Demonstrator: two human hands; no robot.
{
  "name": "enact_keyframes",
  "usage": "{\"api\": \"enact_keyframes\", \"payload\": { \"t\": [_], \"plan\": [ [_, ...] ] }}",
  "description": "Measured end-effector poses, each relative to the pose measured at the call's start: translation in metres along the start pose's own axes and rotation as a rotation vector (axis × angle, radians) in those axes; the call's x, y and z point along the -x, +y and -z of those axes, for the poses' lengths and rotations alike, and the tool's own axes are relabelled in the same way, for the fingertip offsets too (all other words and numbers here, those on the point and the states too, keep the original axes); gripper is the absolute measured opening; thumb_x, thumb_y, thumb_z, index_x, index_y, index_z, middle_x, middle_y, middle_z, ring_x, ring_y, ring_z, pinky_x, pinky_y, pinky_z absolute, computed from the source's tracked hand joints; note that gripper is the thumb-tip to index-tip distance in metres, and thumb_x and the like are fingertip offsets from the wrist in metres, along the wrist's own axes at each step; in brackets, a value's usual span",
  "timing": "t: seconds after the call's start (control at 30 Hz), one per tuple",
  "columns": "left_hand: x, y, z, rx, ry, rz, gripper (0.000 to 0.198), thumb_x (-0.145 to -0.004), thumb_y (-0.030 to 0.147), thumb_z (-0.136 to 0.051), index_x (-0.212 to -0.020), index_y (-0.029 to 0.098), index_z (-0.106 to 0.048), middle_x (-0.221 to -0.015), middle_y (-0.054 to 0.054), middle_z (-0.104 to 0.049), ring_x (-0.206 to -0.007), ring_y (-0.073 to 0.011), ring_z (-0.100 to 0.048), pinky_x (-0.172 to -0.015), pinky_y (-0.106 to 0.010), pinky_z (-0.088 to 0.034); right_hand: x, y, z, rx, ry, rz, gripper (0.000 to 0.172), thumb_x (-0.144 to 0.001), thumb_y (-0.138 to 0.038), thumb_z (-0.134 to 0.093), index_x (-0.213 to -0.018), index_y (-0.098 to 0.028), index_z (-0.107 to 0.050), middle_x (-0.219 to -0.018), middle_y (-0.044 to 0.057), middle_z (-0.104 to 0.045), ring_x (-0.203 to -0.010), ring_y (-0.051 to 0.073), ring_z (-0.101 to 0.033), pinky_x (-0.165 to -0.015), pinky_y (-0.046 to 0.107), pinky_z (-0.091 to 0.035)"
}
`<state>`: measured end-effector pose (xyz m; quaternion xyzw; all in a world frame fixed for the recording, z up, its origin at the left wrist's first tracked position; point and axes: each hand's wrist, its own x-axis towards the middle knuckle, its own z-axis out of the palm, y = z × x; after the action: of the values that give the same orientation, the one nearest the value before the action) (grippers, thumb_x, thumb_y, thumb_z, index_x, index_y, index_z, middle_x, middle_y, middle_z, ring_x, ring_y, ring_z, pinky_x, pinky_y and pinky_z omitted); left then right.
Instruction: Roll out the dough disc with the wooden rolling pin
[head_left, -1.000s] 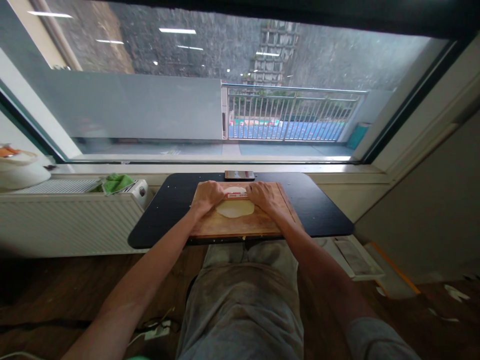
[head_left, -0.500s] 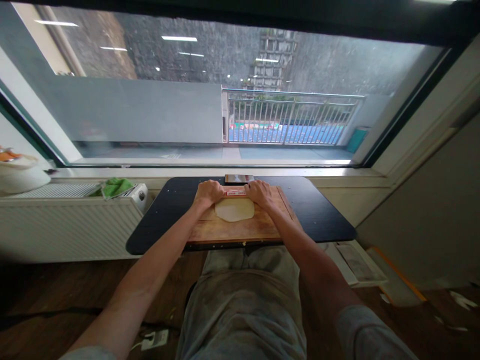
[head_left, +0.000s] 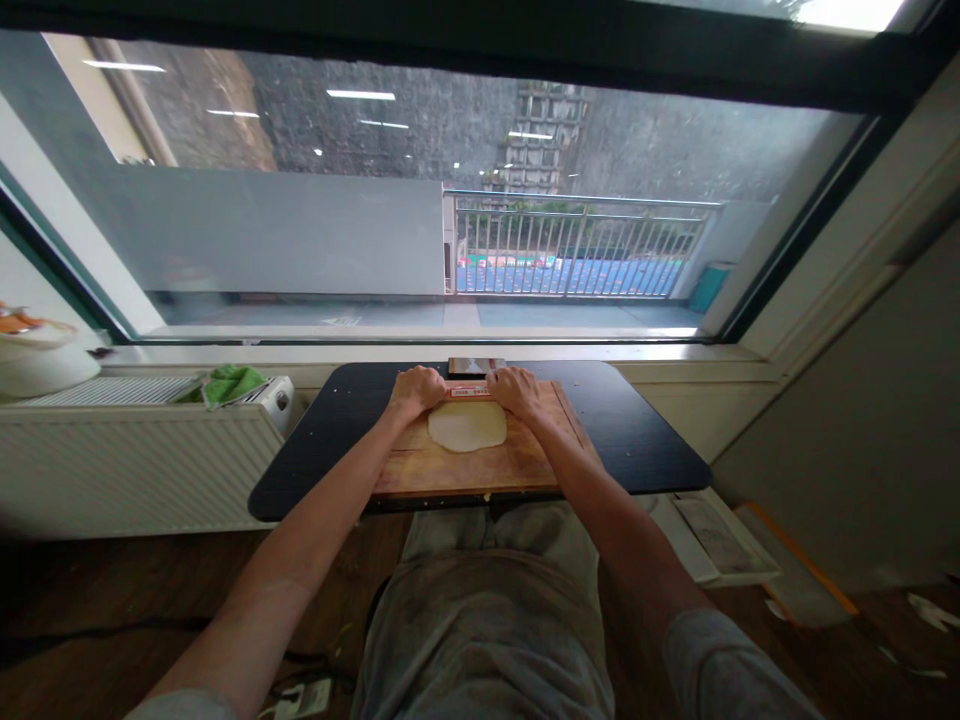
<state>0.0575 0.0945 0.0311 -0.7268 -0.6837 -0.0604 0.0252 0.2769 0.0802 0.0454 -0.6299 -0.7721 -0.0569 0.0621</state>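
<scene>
A flat, pale round of dough [head_left: 467, 426] lies on a wooden board [head_left: 480, 465] set on a small black table [head_left: 637, 440]. A rolling pin with a red label [head_left: 469, 392] rests across the dough's far edge. My left hand [head_left: 417, 389] is closed over the pin's left end. My right hand [head_left: 514, 388] presses down on its right end, fingers curled over it. Both forearms reach straight out from my lap.
A dark phone-like slab [head_left: 472, 366] lies at the table's far edge by the window sill. A white radiator [head_left: 135, 440] with a green cloth [head_left: 229, 382] stands at left, a white bowl-like thing [head_left: 37, 360] beyond it. Flat trays [head_left: 712, 540] lie on the floor at right.
Both hands have pushed the rolling pin away from me, from the middle of the dough to its far edge. The dough now shows as a fuller round.
</scene>
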Motion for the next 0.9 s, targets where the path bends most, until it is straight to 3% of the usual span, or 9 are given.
{"api": "enact_keyframes", "payload": {
  "t": [0.17,0.3,0.9],
  "plan": [
    [0.004,0.001,0.0,0.01,-0.013,0.02,0.051,-0.103,0.044,-0.051,-0.117,0.013,-0.089,-0.123,-0.027,-0.083,-0.116,-0.0376,-0.082,-0.099,-0.04,-0.063,0.004,0.0,-0.001,0.023,-0.013,0.02,0.049,-0.116,-0.029,-0.035,-0.135,-0.018,-0.08,-0.138,0.021,-0.08,-0.126,0.029,-0.077,-0.104,0.038,-0.058],
    [0.012,0.003,0.001,0.004,-0.002,0.021,0.047,-0.104,0.039,-0.051,-0.113,0.013,-0.09,-0.122,-0.026,-0.083,-0.114,-0.0369,-0.082,-0.099,-0.041,-0.063,0.011,-0.002,0.001,0.041,-0.024,0.039,0.049,-0.116,-0.028,-0.036,-0.133,-0.017,-0.08,-0.131,0.021,-0.082,-0.12,0.03,-0.079,-0.102,0.038,-0.058],
    [0.077,0.009,0.005,0.022,0.062,-0.034,0.044,-0.105,0.03,-0.049,-0.106,0.013,-0.089,-0.114,-0.022,-0.085,-0.106,-0.0339,-0.083,-0.09,-0.038,-0.062,0.06,0.001,-0.015,0.025,0.062,0.09,0.04,-0.119,-0.028,-0.038,-0.121,-0.019,-0.077,-0.127,0.013,-0.083,-0.117,0.024,-0.077,-0.098,0.03,-0.052]
  ]
}}
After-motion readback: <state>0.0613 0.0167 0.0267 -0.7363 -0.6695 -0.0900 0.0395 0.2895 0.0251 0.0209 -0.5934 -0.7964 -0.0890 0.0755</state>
